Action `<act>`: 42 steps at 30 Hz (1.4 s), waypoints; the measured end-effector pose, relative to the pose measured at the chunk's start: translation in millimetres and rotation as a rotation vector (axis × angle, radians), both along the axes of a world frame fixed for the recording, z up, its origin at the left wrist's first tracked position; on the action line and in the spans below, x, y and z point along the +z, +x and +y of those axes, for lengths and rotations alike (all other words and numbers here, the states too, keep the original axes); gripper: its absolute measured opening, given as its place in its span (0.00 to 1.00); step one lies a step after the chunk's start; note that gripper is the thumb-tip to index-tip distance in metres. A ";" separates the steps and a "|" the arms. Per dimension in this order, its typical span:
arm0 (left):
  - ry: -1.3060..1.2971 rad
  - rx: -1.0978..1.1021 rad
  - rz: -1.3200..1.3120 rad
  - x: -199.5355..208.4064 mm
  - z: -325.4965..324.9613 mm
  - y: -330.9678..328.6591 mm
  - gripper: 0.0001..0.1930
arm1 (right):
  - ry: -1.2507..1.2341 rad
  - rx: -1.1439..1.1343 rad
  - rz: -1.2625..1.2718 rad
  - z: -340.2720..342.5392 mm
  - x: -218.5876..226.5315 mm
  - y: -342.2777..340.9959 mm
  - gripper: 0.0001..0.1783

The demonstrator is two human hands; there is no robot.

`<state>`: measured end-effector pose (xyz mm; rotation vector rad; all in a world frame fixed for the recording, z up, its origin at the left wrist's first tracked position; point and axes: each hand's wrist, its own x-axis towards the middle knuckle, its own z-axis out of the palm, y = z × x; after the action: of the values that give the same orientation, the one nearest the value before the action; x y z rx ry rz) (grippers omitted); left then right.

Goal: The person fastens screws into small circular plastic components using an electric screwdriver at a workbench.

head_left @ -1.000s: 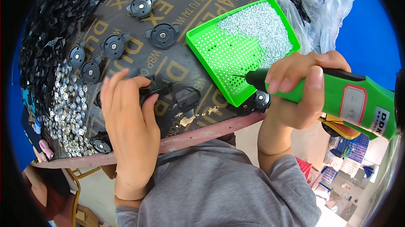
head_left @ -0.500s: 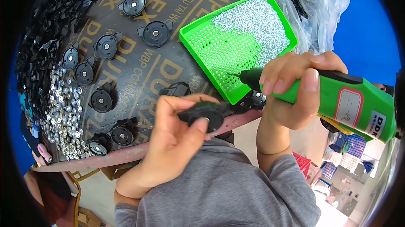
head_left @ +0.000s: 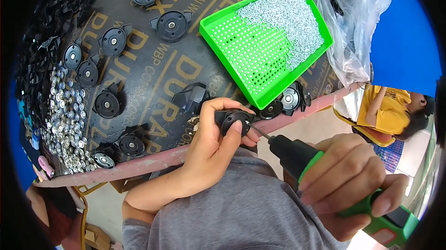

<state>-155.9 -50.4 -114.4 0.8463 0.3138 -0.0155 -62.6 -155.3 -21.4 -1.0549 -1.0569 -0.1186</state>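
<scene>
Between the thumb and fingers of my left hand [head_left: 206,143] is a round black plastic part [head_left: 231,121], held just above the table's near edge. My right hand [head_left: 348,173] is wrapped round a green electric screwdriver [head_left: 292,157] with a black nose. Its thin bit points up and left to the side of the part, with a small silvery screw at the tip. Whether the screw has entered a hole is too small to tell. Just beyond lies a green perforated tray [head_left: 228,68] with many silvery screws [head_left: 302,29] heaped at its far right.
Several similar black parts [head_left: 172,25] lie over the dark printed board [head_left: 153,71]. Small metal discs [head_left: 67,124] are piled at the left, beside a heap of black pieces [head_left: 42,59]. Clear plastic sheeting [head_left: 357,22] is at the right. A person in yellow [head_left: 383,113] sits beyond the table edge.
My right hand has brought the screwdriver from over the tray down and toward me, its bit now at the black part. My left hand has turned the part and shifted slightly right.
</scene>
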 end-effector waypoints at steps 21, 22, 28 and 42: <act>0.173 -0.082 0.011 2.3 -4.1 -2.9 0.13 | -0.146 0.297 -0.049 -6.8 -6.1 21.0 0.14; 0.206 -0.087 -0.002 2.1 -7.5 -2.7 0.13 | -0.141 0.531 -0.081 -6.8 -2.6 28.7 0.15; 0.136 -0.139 0.030 3.3 -6.6 -0.2 0.15 | 0.023 0.134 0.031 -11.5 0.6 35.2 0.17; 0.138 -0.217 0.035 4.2 -0.8 -0.8 0.17 | -0.219 -0.150 0.088 -3.1 -31.1 45.3 0.13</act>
<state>-156.8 -51.2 -110.2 1.0145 0.2567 -0.2128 -17.2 -158.4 -52.4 -1.3264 -0.9249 -0.0779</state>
